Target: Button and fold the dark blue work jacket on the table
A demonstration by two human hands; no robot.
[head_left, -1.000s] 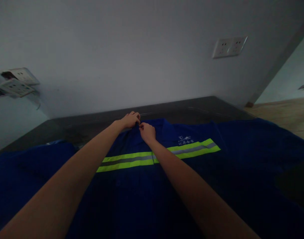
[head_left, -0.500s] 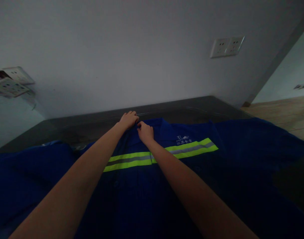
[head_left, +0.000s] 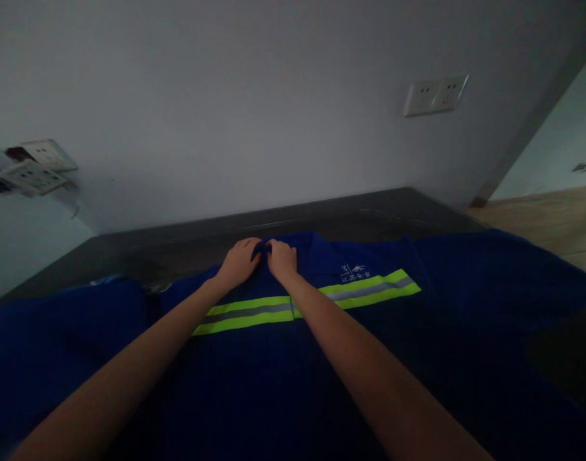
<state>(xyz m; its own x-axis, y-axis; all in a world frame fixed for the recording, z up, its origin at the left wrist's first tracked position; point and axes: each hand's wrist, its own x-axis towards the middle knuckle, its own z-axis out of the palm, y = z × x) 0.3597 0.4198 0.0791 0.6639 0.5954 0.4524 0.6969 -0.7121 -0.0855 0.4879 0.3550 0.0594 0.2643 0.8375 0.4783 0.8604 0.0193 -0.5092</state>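
Observation:
A blue work jacket (head_left: 254, 378) lies spread out front side up, its collar end away from me and its sleeves reaching left and right. Across its chest runs a yellow-green reflective strip (head_left: 249, 312) with a grey middle band, and white lettering sits above it on the right. My left hand (head_left: 239, 261) is closed on the collar's left part, fingers curled over the far edge. Close beside it, my right hand (head_left: 282, 257) pinches the collar near its middle. A bit of blue cloth shows between the two hands; the fingertips are partly hidden.
Under the jacket is a dark table (head_left: 201, 246) with a clear, shiny cover, set against a grey wall (head_left: 249, 115). A double wall socket (head_left: 435, 95) is at the right, and loose socket plates (head_left: 36, 176) hang at the left. Wooden floor (head_left: 552, 218) shows at far right.
My left hand has come down slightly toward me and now grips the collar's left part, lifting a bit of cloth between the hands. My right hand has barely moved.

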